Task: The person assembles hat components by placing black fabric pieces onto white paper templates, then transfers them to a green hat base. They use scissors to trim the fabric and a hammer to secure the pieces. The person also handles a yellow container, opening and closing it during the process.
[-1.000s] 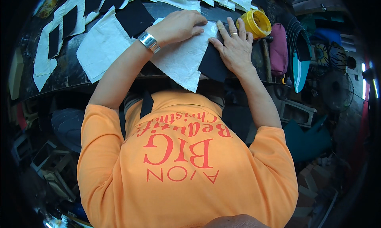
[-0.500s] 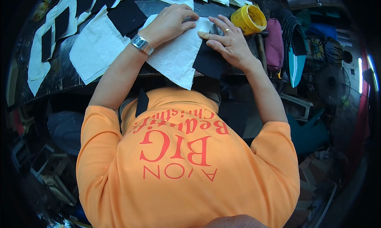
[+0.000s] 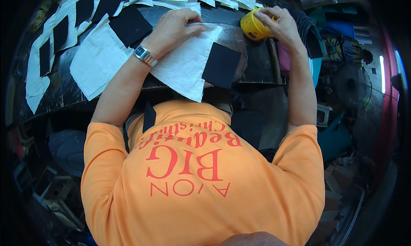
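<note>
My left hand [image 3: 176, 28] is bent over the upper edge of a white cloth piece [image 3: 182, 66], thumb and fingers closed together on it. The cloth's lower corner hangs over the table's near edge. Against the cloth's right side lies a black square piece [image 3: 221, 65], uncovered by either hand. At the right, my right hand [image 3: 280, 27] bends over the mouth of a yellow tub [image 3: 253, 25], fingers closed at its rim. The fingertips and the tub's inside are hidden. The tub leans on the dark table [image 3: 257, 60].
Left of my left hand lie another white cloth piece [image 3: 100, 60] and a black square [image 3: 130, 25]. More white and black pieces spread along the table's left and far side. A maroon pouch [image 3: 283, 60] is partly behind my right forearm. A fan [image 3: 352, 81] stands farther right.
My right hand has left the white cloth and black square and moved right to the yellow tub. The tub sits slightly farther left. My left hand stays on the cloth's upper edge.
</note>
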A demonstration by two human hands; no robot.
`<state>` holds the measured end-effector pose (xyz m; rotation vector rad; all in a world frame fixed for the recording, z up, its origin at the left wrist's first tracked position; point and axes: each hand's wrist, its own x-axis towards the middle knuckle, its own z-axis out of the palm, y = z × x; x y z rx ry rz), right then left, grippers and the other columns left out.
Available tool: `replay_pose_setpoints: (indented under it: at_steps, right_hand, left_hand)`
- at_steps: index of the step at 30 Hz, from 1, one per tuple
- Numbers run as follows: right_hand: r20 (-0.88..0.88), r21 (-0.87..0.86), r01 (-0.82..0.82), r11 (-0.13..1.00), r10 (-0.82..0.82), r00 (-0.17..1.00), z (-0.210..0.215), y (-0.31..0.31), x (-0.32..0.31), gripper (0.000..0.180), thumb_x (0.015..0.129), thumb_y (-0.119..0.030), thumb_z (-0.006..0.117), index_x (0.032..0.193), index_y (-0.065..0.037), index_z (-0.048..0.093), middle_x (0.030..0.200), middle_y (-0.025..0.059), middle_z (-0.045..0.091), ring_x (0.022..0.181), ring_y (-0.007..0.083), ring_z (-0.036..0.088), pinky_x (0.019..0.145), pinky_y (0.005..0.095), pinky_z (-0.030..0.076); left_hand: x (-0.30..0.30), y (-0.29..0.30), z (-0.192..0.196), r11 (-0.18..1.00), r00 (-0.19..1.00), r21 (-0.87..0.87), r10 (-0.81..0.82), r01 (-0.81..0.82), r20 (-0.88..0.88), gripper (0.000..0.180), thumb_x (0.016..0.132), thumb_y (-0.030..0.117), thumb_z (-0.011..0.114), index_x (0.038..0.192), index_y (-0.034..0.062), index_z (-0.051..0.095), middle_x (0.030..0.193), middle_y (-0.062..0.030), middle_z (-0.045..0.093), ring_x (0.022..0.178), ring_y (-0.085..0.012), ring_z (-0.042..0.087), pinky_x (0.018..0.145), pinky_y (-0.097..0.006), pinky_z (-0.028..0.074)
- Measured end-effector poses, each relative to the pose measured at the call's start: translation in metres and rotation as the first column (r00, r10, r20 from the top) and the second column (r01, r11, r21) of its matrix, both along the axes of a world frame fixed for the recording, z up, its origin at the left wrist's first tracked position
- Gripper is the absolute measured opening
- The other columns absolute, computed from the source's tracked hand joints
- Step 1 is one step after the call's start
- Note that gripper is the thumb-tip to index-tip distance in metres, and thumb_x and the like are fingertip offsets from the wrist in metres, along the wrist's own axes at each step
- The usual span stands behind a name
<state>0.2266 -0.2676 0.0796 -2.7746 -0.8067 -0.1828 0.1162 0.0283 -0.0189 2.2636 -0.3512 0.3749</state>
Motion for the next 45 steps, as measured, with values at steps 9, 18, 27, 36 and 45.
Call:
replay_pose_setpoints:
  at_steps: [9, 18, 27, 36, 45]
  right_hand:
    - [-0.066, -0.513, -0.047, 0.857, 0.016, 0.998, -0.01, -0.004, 0.011, 0.076, 0.088, -0.079, 0.053, 0.109, -0.012, 0.08, 0.105, 0.0143, 0.073, 0.107, 0.0303, 0.067, 0.093, 0.0439, 0.054]
    - [0.025, -0.614, 0.035, 0.788, -0.025, 0.999, -0.033, 0.002, 0.014, 0.091, 0.089, -0.085, 0.042, 0.098, -0.003, 0.08, 0.096, 0.0168, 0.074, 0.106, 0.031, 0.066, 0.092, 0.0463, 0.045]
    - [0.391, -0.463, 0.224, 0.857, -0.029, 0.92, -0.004, -0.008, -0.011, 0.077, 0.1, -0.071, 0.037, 0.106, -0.007, 0.079, 0.096, 0.0189, 0.074, 0.094, 0.0316, 0.072, 0.08, 0.0435, 0.058]
    - [-0.145, -0.475, 0.015, 0.88, -0.095, 0.985, 0.043, 0.017, -0.108, 0.074, 0.095, -0.071, 0.049, 0.088, -0.004, 0.079, 0.075, 0.0132, 0.059, 0.075, 0.0299, 0.066, 0.074, 0.0411, 0.053]
    - [0.058, -0.086, -0.5, 0.862, 0.505, 0.861, -0.054, 0.041, -0.15, 0.042, 0.095, -0.058, 0.058, 0.119, -0.029, 0.075, 0.154, 0.007, 0.043, 0.135, 0.029, 0.04, 0.107, 0.0458, 0.031]
  left_hand:
    - [-0.002, -0.003, 0.008, 0.998, 0.992, 0.007, -0.068, 0.068, 0.108, 0.014, 0.091, 0.013, 0.075, 0.102, 0.0051, 0.074, 0.093, -0.0068, 0.071, 0.081, -0.0184, 0.068, 0.073, -0.029, 0.053]
    - [0.008, 0.017, 0.011, 0.937, 0.99, -0.348, 0.055, -0.005, 0.133, 0.023, 0.093, 0.022, 0.076, 0.108, 0.0059, 0.074, 0.1, -0.0066, 0.074, 0.088, -0.0157, 0.069, 0.079, -0.026, 0.055]
    - [0.0, 0.017, 0.022, 0.975, 0.991, -0.179, 0.137, -0.136, -0.007, 0.037, 0.081, 0.014, 0.08, 0.115, 0.0065, 0.068, 0.101, -0.0137, 0.071, 0.097, -0.0264, 0.07, 0.085, -0.035, 0.054]
    - [0.003, 0.02, 0.009, 0.982, 0.993, -0.152, 0.118, -0.114, 0.014, 0.027, 0.084, 0.014, 0.075, 0.108, 0.0041, 0.072, 0.101, -0.0159, 0.073, 0.094, -0.029, 0.071, 0.084, -0.035, 0.055]
    - [0.004, 0.018, 0.008, 0.983, 0.996, -0.161, 0.087, -0.089, -0.018, 0.024, 0.084, 0.009, 0.072, 0.107, 0.0028, 0.072, 0.098, -0.0163, 0.073, 0.092, -0.0277, 0.071, 0.083, -0.036, 0.055]
